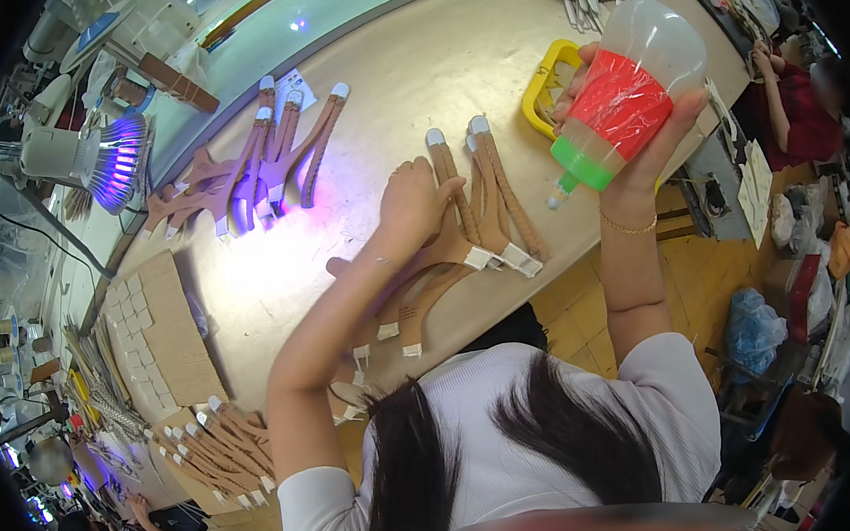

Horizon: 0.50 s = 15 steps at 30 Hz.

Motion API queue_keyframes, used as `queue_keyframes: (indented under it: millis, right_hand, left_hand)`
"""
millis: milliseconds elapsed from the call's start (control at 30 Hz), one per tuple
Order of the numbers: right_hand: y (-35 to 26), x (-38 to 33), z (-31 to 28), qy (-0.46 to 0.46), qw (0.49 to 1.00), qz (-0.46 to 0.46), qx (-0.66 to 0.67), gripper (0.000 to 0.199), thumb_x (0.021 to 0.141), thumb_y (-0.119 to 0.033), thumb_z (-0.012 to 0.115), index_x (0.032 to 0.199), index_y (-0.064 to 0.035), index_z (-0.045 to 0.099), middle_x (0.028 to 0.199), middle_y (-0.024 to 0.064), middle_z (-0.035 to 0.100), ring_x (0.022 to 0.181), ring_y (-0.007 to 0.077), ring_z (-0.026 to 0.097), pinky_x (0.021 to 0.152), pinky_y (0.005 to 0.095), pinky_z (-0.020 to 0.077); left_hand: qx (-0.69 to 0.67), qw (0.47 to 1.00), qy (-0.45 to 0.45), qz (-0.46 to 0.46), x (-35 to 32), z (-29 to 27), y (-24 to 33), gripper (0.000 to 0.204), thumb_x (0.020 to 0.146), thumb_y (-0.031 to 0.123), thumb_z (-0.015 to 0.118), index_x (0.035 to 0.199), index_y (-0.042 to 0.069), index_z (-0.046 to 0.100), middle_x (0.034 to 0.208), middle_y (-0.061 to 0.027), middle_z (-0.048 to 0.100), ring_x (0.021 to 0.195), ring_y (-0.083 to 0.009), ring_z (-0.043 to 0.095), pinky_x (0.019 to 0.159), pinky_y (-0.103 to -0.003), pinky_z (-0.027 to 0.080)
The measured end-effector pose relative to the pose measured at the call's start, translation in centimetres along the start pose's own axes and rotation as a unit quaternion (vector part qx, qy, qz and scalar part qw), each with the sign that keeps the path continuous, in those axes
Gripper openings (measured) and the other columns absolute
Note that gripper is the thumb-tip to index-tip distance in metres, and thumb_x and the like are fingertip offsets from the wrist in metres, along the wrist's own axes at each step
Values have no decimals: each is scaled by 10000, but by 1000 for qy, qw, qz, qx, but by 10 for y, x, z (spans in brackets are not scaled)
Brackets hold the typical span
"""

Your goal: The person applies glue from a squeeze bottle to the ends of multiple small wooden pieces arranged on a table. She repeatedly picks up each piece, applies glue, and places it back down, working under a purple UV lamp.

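In my right hand (669, 134) is a clear squeeze bottle (652, 43) with a red band and a green cap, tilted so its nozzle points down and left. The fingers wrap round it. My left hand (418, 204) is closed beside brown Y-shaped strap pieces (477, 223), its thumb touching one of them. These pieces have braided arms with white-wrapped ends and lie near the table's front edge. What the curled fingers hold underneath is mostly hidden. More brown strap pieces (425, 295) spread out below my left forearm.
A purple-lit lamp (117, 162) shines on another pile of brown strap pieces (268, 168) at left. Cardboard with white squares (141, 338) lies on the table (348, 52). Behind the bottle is a yellow-rimmed container (535, 97). Other people sit at far right and lower left.
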State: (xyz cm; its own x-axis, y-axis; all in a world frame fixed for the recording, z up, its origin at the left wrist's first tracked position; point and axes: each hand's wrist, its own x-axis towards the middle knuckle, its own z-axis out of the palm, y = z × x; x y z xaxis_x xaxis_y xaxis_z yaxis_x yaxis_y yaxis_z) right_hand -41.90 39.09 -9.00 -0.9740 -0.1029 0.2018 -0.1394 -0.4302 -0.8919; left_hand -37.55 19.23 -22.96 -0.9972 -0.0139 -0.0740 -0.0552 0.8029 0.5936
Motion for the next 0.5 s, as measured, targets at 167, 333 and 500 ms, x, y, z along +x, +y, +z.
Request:
queue_keyframes:
  millis: [167,333,500]
  right_hand:
    - [-3,-2,-10,35,999,2,8,1048,700,-892,410,1134,55,517,818,106,604,696,188,617,601,291,525]
    - [2,2,-24,69,997,-9,18,1032,703,-872,450,1130,64,519,809,113,611,691,200,614,606,298,526]
    - [1,5,-31,49,993,21,104,1012,684,-828,553,1148,71,508,832,147,612,704,237,619,627,321,533]
  left_hand:
    - [47,996,71,1,15,23,8,433,774,320,742,923,-55,587,893,-227,595,869,-385,583,777,-422,475]
    - [-298,953,-3,-58,7,9,15,315,850,264,697,943,-20,599,893,-155,633,831,-281,623,745,-365,503]
    - [-795,592,-29,-131,-35,-55,10,291,966,238,567,1168,31,534,845,-40,609,685,-117,567,605,-248,452]
